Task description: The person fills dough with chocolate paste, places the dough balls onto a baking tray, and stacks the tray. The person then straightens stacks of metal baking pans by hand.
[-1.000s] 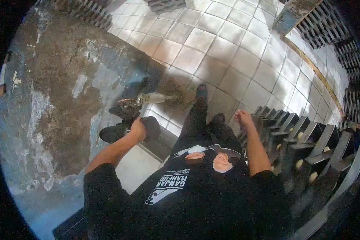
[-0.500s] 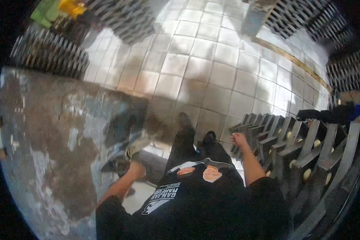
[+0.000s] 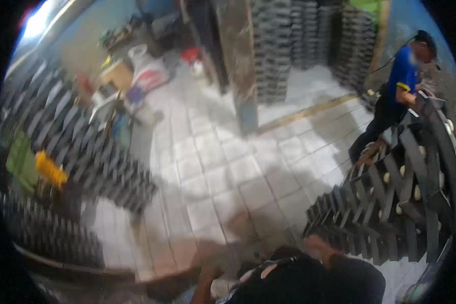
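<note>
My right hand is low in the view, close to the near end of a tall stack of dark angular metal troughs. Small pale lumps show in the gaps of that stack. Blur hides how the fingers are set, and no object shows in the hand. My left hand hangs near the brown edge of a table at the bottom. It is smeared by motion, so its fingers and anything in them cannot be made out.
A person in a blue shirt bends over the far right end of the stack. More dark stacks stand at left, with a yellow item and a green crate. A pillar rises from the tiled floor.
My view has swung up from the tabletop and floor to the wider room, bringing the co-worker and pillar into sight. Both hands now appear lower in the frame.
</note>
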`<state>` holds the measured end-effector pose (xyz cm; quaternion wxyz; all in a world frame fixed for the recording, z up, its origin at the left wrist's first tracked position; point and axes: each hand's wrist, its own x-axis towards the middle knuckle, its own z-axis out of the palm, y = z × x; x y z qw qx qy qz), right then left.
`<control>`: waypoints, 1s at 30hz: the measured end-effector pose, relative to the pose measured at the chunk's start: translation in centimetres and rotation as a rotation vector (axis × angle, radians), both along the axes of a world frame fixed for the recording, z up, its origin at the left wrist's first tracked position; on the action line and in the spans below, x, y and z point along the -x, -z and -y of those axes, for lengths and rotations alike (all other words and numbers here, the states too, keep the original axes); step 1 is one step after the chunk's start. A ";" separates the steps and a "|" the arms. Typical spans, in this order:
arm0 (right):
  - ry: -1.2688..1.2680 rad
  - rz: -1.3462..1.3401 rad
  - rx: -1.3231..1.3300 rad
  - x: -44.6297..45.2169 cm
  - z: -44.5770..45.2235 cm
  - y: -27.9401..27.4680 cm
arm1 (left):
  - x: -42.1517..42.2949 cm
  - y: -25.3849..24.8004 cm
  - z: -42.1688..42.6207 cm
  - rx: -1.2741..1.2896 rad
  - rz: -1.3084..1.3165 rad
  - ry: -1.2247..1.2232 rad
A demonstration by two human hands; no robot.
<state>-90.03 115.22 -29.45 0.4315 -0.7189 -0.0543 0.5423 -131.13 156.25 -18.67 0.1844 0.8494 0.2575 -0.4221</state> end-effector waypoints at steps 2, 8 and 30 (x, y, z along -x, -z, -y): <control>0.152 -0.031 -0.361 -0.7 -2.1 -4.2 | -9.1 -2.2 -7.2 0.051 0.181 0.003; -0.250 0.278 0.253 -14.4 -10.2 -1.0 | -37.8 -9.9 -18.4 0.011 0.847 0.107; 0.300 0.281 -0.303 -85.0 -42.7 -12.5 | -101.8 -9.8 -37.6 0.229 1.468 -0.415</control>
